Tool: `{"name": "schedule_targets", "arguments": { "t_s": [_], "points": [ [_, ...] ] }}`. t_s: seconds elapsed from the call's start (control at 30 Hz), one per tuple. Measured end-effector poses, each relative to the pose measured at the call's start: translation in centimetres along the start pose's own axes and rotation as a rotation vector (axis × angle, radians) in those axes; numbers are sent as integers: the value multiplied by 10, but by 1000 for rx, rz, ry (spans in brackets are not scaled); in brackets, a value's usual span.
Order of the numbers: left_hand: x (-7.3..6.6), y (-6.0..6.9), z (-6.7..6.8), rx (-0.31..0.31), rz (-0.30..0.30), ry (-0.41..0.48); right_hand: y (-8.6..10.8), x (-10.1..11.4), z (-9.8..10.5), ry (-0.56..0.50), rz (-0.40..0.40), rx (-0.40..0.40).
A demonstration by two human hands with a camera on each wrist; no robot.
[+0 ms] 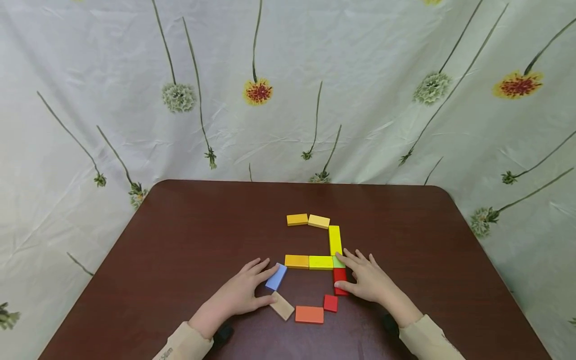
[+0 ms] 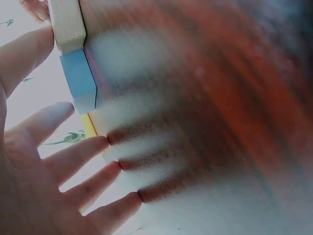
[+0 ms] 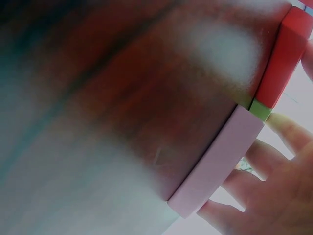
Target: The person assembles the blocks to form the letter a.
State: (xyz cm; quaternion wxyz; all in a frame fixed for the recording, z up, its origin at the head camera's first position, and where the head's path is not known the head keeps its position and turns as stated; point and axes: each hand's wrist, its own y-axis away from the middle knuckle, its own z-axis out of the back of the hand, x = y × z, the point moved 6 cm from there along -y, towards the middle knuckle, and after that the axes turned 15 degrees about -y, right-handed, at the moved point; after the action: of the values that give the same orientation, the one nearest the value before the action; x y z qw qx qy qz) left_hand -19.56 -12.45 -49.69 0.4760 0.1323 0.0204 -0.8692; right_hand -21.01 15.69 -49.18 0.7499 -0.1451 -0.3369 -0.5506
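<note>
My left hand (image 1: 238, 294) lies with spread fingers on the table, its index fingertip at a blue block (image 1: 276, 276) and its thumb at a beige block (image 1: 282, 306). In the left wrist view the same hand (image 2: 54, 171) is beside the blue block (image 2: 77, 73) and beige block (image 2: 67, 24). My right hand (image 1: 371, 280) is spread too, index finger by a small green block (image 1: 337, 262), thumb on a red block (image 1: 340, 276). The right wrist view has the hand (image 3: 276, 181) beside the red block (image 3: 283, 58), the green block (image 3: 260, 109) and a pinkish-looking one (image 3: 217, 161).
A yellow upright-running block (image 1: 335, 240) joins a top pair, orange-yellow (image 1: 297, 220) and pale yellow (image 1: 319, 221). A middle row has orange (image 1: 297, 261) and yellow (image 1: 321, 262) blocks. Nearer lie an orange block (image 1: 309, 314) and a small red one (image 1: 330, 303). Behind the brown table (image 1: 225, 215) hangs flowered cloth.
</note>
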Motion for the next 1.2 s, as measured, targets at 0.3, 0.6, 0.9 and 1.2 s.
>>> {"name": "schedule_targets", "arguments": {
  "t_s": [0.3, 0.6, 0.9, 1.2],
  "points": [
    [0, -3, 10, -88, -72, -32, 0, -1, 0, 11, 1, 1],
    [-1, -12, 10, -18, -98, 13, -2, -4, 0, 0, 3, -1],
    [-1, -14, 10, -15, -85, 32, -2, -4, -1, 2, -9, 0],
    [1, -26, 15, -105, -83, 62, -1, -3, -1, 1, -9, 3]
  ]
}}
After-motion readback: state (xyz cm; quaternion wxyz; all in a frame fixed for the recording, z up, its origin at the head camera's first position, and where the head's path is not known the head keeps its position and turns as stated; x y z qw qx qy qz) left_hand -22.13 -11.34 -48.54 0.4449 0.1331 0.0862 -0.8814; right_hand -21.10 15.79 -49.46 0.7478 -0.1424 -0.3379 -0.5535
